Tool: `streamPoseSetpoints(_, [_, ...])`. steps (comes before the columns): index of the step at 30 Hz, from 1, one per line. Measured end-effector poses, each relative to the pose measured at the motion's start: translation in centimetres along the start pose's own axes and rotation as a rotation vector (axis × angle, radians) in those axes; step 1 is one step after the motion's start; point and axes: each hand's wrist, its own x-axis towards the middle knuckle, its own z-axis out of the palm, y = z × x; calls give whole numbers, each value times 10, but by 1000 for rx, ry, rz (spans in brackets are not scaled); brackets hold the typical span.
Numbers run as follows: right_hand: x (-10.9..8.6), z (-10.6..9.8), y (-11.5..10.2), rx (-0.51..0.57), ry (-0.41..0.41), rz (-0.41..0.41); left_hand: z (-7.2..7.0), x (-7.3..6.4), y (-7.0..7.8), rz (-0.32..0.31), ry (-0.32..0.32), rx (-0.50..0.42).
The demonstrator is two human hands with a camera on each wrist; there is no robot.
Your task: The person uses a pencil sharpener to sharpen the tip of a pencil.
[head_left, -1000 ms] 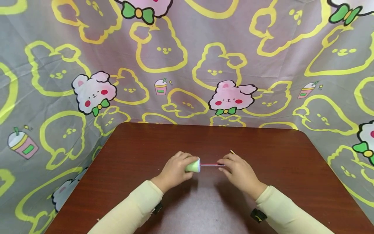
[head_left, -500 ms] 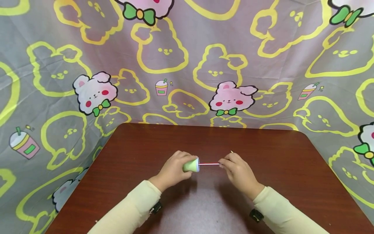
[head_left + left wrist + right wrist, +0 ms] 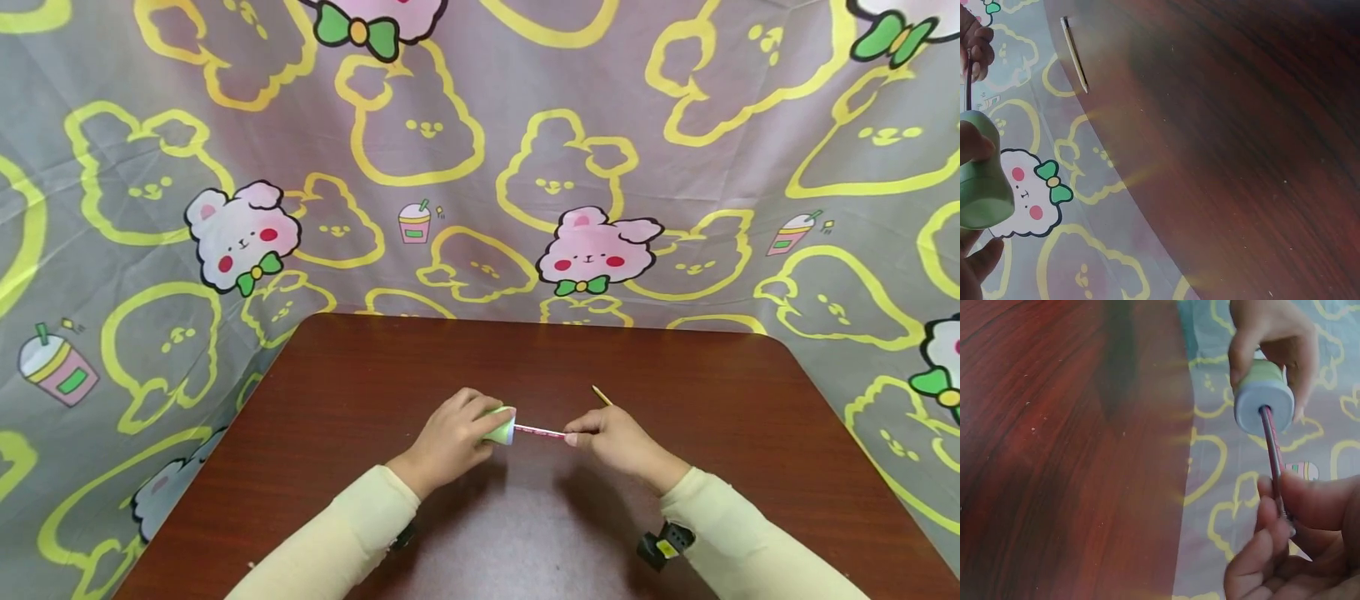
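Observation:
In the head view my left hand [image 3: 448, 440] grips a small green pencil sharpener [image 3: 497, 427], held sideways over the table. Its white end [image 3: 1250, 411] faces right, and a hole in it takes the tip of a pink-and-white striped pencil [image 3: 542, 431]. The pencil's tip is hidden inside. My right hand [image 3: 617, 442] pinches the pencil's other end between thumb and fingers, plain to see in the right wrist view. The left wrist view has the sharpener's rounded green body [image 3: 985, 194] between my left thumb and fingers.
A second, yellowish pencil [image 3: 1075, 56] lies on the brown wooden table [image 3: 420, 358], just beyond my right hand. Patterned cloth [image 3: 480, 150] with cartoon animals hangs behind the table and along its sides.
My right hand has turned about the pencil, its thumb now showing at the near side. The pencil has rolled and tilts slightly down to the right. The left hand stays almost where it was.

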Motion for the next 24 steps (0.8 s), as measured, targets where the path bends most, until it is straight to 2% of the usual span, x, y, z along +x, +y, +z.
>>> streamPoseSetpoints(1, [0, -1, 0, 16, -21, 36, 0, 0, 0, 9, 2, 8])
streamPoseSetpoints(3, [1, -1, 1, 22, -37, 56, -1, 1, 0, 2, -8, 10])
streamPoseSetpoints(6, [2, 2, 5, -24, 5, 13, -2, 3, 1, -69, -58, -16])
streamPoseSetpoints(9, [1, 5, 8, -134, 120, -104, -4, 4, 2, -172, -118, -61])
streamPoseSetpoints(14, [-1, 6, 12, -427, 345, -438, -9, 5, 3, -311, -193, -138])
streamPoseSetpoints(17, [0, 6, 15, -505, 431, -592, -12, 6, 3, -363, -221, -194])
streamPoseSetpoints(21, [1, 8, 19, -504, 486, -677, -13, 7, 3, -390, -235, -271])
streamPoseSetpoints(24, [2, 10, 21, -492, 513, -705, -13, 8, 4, -404, -235, -308])
